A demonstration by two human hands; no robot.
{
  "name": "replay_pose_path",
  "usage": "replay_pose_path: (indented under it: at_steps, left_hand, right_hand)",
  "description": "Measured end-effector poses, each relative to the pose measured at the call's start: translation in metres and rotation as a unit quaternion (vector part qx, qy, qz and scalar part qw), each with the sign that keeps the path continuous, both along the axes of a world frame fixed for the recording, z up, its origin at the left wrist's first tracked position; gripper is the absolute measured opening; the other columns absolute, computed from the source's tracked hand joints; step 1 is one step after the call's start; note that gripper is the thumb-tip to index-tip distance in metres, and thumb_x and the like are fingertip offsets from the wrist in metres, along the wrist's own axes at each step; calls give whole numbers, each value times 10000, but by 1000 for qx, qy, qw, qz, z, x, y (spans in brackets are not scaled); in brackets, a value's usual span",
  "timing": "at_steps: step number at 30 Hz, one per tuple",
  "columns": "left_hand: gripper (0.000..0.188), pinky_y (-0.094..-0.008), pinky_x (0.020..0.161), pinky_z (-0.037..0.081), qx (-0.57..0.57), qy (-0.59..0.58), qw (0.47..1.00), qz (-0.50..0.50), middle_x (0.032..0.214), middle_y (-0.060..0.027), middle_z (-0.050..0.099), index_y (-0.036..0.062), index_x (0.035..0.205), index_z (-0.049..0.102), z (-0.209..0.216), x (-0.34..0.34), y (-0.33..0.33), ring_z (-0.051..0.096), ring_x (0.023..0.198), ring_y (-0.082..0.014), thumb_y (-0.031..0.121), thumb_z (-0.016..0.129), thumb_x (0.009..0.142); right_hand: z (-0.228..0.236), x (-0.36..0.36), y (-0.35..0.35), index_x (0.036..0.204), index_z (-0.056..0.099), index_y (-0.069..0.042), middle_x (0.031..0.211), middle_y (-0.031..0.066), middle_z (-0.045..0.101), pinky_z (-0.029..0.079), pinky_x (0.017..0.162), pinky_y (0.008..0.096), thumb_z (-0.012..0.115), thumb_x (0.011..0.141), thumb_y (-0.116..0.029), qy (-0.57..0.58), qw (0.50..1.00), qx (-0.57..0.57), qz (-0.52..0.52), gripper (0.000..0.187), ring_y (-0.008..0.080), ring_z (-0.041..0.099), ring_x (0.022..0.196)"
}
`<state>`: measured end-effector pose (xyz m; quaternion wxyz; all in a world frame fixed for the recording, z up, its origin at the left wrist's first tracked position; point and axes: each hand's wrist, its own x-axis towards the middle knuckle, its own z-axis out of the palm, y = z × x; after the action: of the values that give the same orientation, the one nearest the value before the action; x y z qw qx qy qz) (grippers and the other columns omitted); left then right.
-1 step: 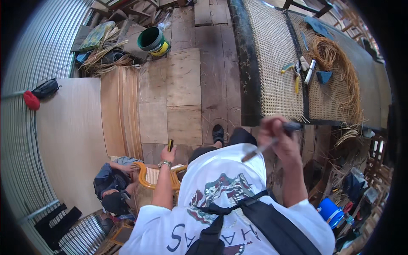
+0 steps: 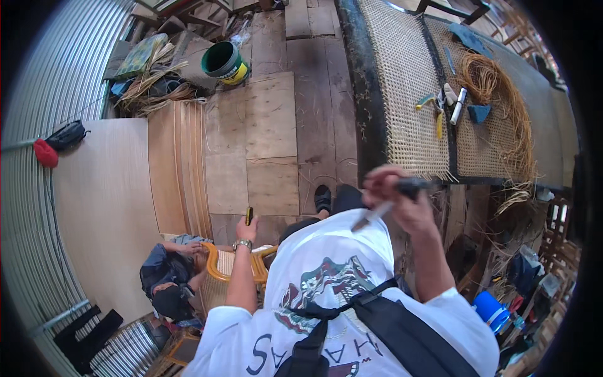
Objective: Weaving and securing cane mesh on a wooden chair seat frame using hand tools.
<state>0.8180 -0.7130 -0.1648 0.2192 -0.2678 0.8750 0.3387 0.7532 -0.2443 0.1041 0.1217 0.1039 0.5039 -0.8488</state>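
Note:
My left hand (image 2: 246, 228) is closed around a short yellow-and-black handle (image 2: 249, 215), perhaps a utility knife; no blade can be made out. In front of my white shirt, my right hand (image 2: 402, 198) is raised and blurred by motion. It grips a tool with a black handle (image 2: 412, 186) and a narrow blade (image 2: 370, 216) that slants down toward the shirt, like a knife or chisel. Below my left forearm stands a chair with a honey-coloured wooden frame and woven cane (image 2: 220, 271). A crouching person (image 2: 168, 276) has a hand on its frame.
At the right a dark-edged table (image 2: 366, 135) carries woven cane sheet (image 2: 411, 129), a coil of cane strands (image 2: 480, 81), a white marker (image 2: 458, 105) and yellow-handled tools (image 2: 439, 124). A green bucket (image 2: 223, 61) stands on the plank floor. Wooden boards (image 2: 103, 201) lean at the left.
My right hand has shifted slightly left with its tool, and the blade's angle has changed a little. My left hand holds nearly the same place.

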Motion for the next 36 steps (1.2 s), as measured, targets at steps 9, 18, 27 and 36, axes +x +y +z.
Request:
replay_pose_path:
  at_steps: [9,18,27,36]
  left_hand:
    - [398,-319,519,452,61,43,986,152,668,-46,645,54,796,601,25,0,4,579,572,-121,392,741,953]
    - [480,-339,553,486,31,-23,980,194,657,-49,656,24,786,637,-121,-24,-105,600,573,-146,464,714,962]
    - [356,-269,406,406,144,-82,985,40,665,-57,604,69,956,544,-3,-425,-54,528,470,-117,394,679,1000]
    - [382,-267,382,383,164,-102,979,-72,641,-39,564,97,920,475,-21,-687,-33,502,460,-114,438,602,1037]
  right_hand:
    - [-64,-117,-107,1101,669,-42,882,65,679,524,650,284,685,1014,-373,-12,974,218,61,343,156,646,742]
    - [-83,-252,-120,1257,518,-60,922,84,661,591,764,332,848,870,-247,-155,940,-177,247,541,187,702,829]
    - [-67,-411,-117,1285,623,-89,1093,69,665,527,920,306,665,978,-484,-134,979,-65,140,502,165,691,925]
    - [-43,-459,-70,1358,646,-68,1235,129,707,525,990,380,691,971,-109,57,951,248,-174,391,230,667,1141]
